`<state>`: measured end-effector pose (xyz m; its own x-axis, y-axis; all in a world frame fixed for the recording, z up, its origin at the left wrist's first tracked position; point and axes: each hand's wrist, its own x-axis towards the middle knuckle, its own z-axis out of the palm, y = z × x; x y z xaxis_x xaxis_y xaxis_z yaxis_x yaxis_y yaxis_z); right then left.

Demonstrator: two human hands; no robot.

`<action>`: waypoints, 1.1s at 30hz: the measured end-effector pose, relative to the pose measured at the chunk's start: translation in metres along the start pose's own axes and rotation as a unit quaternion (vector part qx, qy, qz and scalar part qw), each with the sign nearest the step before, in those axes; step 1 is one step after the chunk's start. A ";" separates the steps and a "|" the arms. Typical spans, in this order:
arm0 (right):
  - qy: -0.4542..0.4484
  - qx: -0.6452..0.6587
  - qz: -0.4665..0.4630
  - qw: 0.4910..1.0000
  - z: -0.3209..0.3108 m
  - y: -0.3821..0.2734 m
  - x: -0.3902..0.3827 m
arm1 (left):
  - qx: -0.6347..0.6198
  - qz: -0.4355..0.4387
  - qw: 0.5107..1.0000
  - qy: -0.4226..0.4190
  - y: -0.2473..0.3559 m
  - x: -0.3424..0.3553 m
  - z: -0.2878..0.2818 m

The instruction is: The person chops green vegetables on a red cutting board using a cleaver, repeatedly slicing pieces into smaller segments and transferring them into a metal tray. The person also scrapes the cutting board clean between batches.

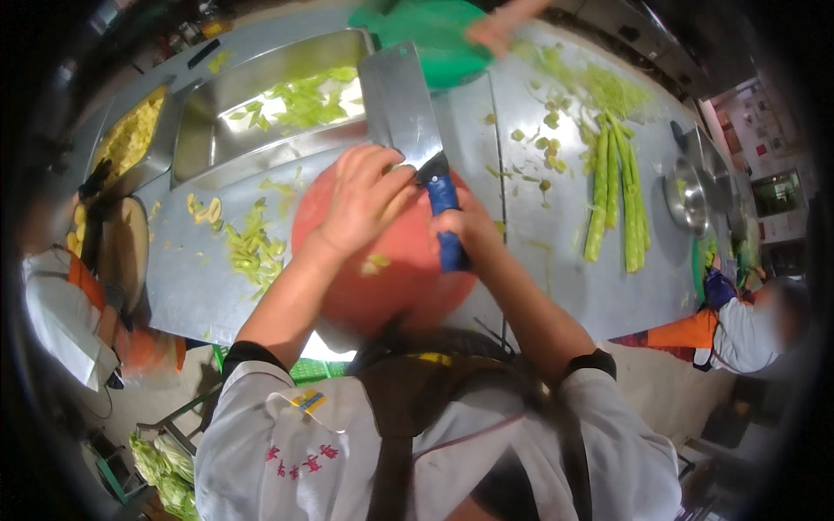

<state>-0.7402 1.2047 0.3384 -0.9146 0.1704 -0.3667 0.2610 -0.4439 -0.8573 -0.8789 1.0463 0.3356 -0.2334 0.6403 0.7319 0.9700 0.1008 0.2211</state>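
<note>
My right hand (467,221) is wrapped around the blue handle of a cleaver (401,104). The broad blade points away from me, past the far edge of a round red cutting board (373,286) and beside a steel pan. Close to the blade's base is my left hand (369,191), its fingers bent over the far part of the board. Whatever lies beneath those fingers is hidden. A few pale green scraps (375,263) rest on the board. Left of it is a small heap of sliced green stalk pieces (254,247) on the metal table.
The steel pan (204,143) holds green slices. Yellow pieces fill another tray (135,130). Long green stalks (618,191), trimmings (552,143) and metal bowls (686,198) stand rightward. Across the table, another person's hand (493,35) is over a green board (443,65). People work at both sides.
</note>
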 end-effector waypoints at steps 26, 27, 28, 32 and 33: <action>0.110 -0.021 0.082 0.990 -0.112 0.114 -0.101 | -0.155 0.015 0.938 -0.309 -0.025 -0.112 -0.002; 0.108 -0.009 0.096 0.989 -0.121 0.125 -0.106 | -0.134 -0.005 0.931 -0.338 -0.022 -0.121 0.003; 0.099 0.000 0.109 0.989 -0.133 0.136 -0.111 | -0.116 -0.026 0.923 -0.366 -0.018 -0.129 0.009; 0.081 0.015 0.149 0.985 -0.161 0.162 -0.125 | -0.115 -0.090 0.903 -0.403 -0.011 -0.134 0.020; 0.083 0.013 0.156 0.984 -0.165 0.167 -0.128 | -0.110 -0.079 0.907 -0.399 -0.009 -0.135 0.023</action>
<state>-0.5282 1.2539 0.1828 -0.7269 0.1628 -0.6672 0.5113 -0.5203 -0.6840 -0.8541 0.9767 0.2198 -0.1602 0.9871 0.0003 0.8715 0.1413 0.4697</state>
